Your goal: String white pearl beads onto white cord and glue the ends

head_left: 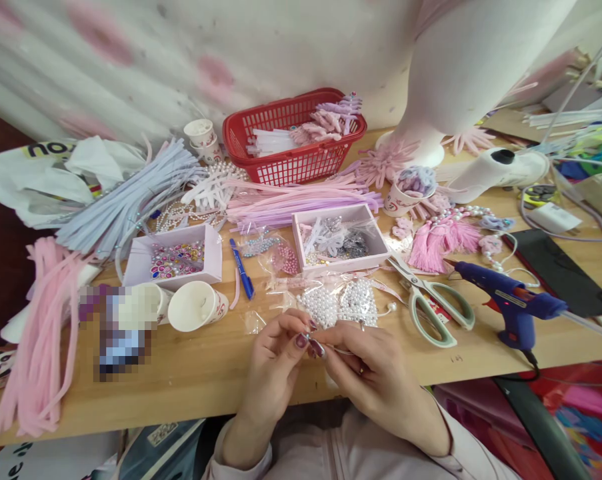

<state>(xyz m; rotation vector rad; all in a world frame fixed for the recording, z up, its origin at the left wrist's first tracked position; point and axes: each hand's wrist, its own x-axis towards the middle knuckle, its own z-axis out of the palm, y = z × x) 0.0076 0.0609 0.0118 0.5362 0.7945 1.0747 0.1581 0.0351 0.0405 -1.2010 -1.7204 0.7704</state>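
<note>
Both hands meet over the table's front edge, fingertips almost touching. My left hand (pixel 273 363) is closed in a pinch, thumb against finger, on something tiny and pale that I cannot make out. My right hand (pixel 383 383) is closed too, with a thin whitish cord (pixel 339 351) running out between its fingers. Just beyond the fingertips lie clear bags of white pearl beads (pixel 318 303). Green-handled scissors (pixel 431 303) rest to the right of them. A white box (pixel 341 260) behind the bags holds silvery and white small parts.
At left are a box of coloured gems (pixel 178 260), paper cups (pixel 195 307), a blue pen (pixel 241 270) and pink chenille stems (pixel 41 340). A red basket (pixel 291 157) stands at the back. Pink tassels (pixel 443 243), a blue glue gun (pixel 511 300) and a dark phone (pixel 561 273) lie right.
</note>
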